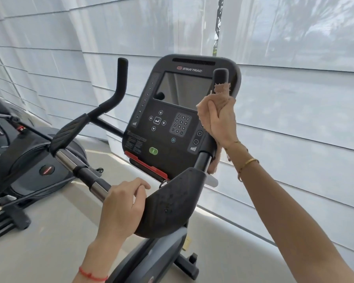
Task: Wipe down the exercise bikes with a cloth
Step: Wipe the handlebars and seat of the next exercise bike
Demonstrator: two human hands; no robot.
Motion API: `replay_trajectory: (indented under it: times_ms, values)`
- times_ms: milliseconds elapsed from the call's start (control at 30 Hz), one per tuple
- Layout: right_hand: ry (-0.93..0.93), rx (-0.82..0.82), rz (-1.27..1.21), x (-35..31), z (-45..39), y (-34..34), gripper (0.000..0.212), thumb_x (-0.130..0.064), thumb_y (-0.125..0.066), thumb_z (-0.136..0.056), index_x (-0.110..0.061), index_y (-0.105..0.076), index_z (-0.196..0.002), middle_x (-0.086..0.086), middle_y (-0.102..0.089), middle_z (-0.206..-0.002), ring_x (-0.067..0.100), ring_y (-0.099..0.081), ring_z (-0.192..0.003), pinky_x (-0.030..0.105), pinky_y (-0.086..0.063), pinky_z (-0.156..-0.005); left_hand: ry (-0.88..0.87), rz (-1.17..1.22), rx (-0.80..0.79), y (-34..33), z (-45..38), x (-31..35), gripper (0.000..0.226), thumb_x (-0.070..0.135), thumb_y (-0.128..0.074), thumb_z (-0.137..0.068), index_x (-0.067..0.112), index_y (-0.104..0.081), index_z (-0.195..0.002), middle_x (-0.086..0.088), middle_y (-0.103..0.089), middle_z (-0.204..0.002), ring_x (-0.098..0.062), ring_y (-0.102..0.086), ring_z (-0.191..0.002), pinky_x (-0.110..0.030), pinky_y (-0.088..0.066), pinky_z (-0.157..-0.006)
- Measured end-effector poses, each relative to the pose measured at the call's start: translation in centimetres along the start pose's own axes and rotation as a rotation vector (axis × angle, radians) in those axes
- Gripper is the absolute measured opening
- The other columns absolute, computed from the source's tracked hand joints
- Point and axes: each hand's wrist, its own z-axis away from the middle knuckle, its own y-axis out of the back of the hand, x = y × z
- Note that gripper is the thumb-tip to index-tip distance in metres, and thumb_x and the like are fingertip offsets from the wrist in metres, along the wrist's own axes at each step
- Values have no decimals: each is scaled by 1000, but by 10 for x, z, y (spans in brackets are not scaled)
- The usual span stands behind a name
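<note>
Your left hand point(121, 209) steadies the chrome bar point(80, 168), right hand point(219, 121) grip wrapped tight around cloth point(221, 88) on the upright handle point(220, 77); loose cloth may snag or press console point(172, 119) buttons.

Two exercise bikes point(151, 180) point(29, 166) stand on the pale floor point(55, 231).

**Cloth on right handlebar, left hand steadying bike**

We saw the right hand point(220, 121) gripping a pinkish cloth point(222, 88) wrapped round the upright right handlebar point(220, 75). The left hand point(122, 205) rested on the crossbar point(78, 168) beside the black arm pad point(172, 203). The Star Trac console point(172, 111) faced us; white blinds point(294, 99) hung behind.
</note>
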Motion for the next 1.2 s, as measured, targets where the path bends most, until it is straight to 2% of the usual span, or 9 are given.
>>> replay_trajectory:
  times_ms: [233,400,533,600,767,867,967,1100,1200]
  values:
    - [71,155,71,-29,-39,-4,44,-42,-57,-92,-8,-43,-116,-3,-62,-95,15,-58,-81,24,-41,-72,15,-44,1,-1,1,-1,43,40,-26,-89,24,-64,-79,7,-60,-70,-14,-56,-68,-17,-40,-59]
    - [-107,37,-87,4,-9,-2,45,-52,-58,-88,-17,-56,-117,-7,-68,-104,10,-65,-92,28,-51,-81,-4,-46,4,1,2,-1,42,42,-25,-89,24,-60,-76,8,-56,-69,-14,-53,-68,-13,-31,-58]
    - [-236,-39,-146,29,9,-5,55,-64,-59,-82,-18,-59,-113,1,-70,-103,19,-68,-94,44,-56,-86,-24,-41,19,1,2,0,41,41,-26,-89,25,-61,-76,9,-55,-69,-14,-54,-68,-13,-32,-58]
    - [-218,-23,-78,20,10,-4,51,-54,-59,-88,-12,-51,-116,0,-65,-105,19,-64,-97,36,-51,-87,-31,-32,28,1,2,0,42,41,-26,-89,24,-62,-76,8,-56,-69,-14,-54,-68,-13,-31,-58]
    - [63,66,85,-16,-15,2,35,-34,-58,-94,-12,-35,-109,0,-60,-94,17,-59,-79,17,-40,-63,-56,-13,42,0,2,-1,43,43,-23,-88,25,-60,-73,9,-55,-67,-15,-55,-66,-12,-31,-58]
    - [122,143,78,-38,-36,0,35,-39,-56,-94,-13,-36,-108,-12,-54,-90,16,-57,-82,24,-42,-71,-55,-26,54,0,3,0,43,40,-26,-89,23,-62,-75,10,-53,-66,-13,-52,-67,-12,-28,-58]
    - [89,195,76,-43,-40,-2,44,-42,-55,-94,-4,-43,-114,-6,-57,-93,20,-59,-85,27,-42,-75,-52,-31,49,-2,2,-3,42,40,-25,-90,24,-60,-74,9,-54,-66,-14,-54,-67,-13,-31,-58]
    - [-22,126,56,-27,-32,0,47,-45,-57,-93,-4,-47,-115,1,-60,-94,21,-52,-81,25,-33,-68,-48,-22,52,-3,2,-4,44,43,-23,-90,25,-60,-74,9,-55,-66,-16,-56,-66,-15,-36,-58]
    - [-100,48,-2,-14,-18,3,47,-48,-57,-91,-8,-50,-116,-1,-61,-98,20,-55,-88,28,-41,-78,-44,-32,54,-4,2,-3,42,41,-26,-91,24,-60,-73,8,-55,-66,-16,-56,-66,-14,-35,-57]
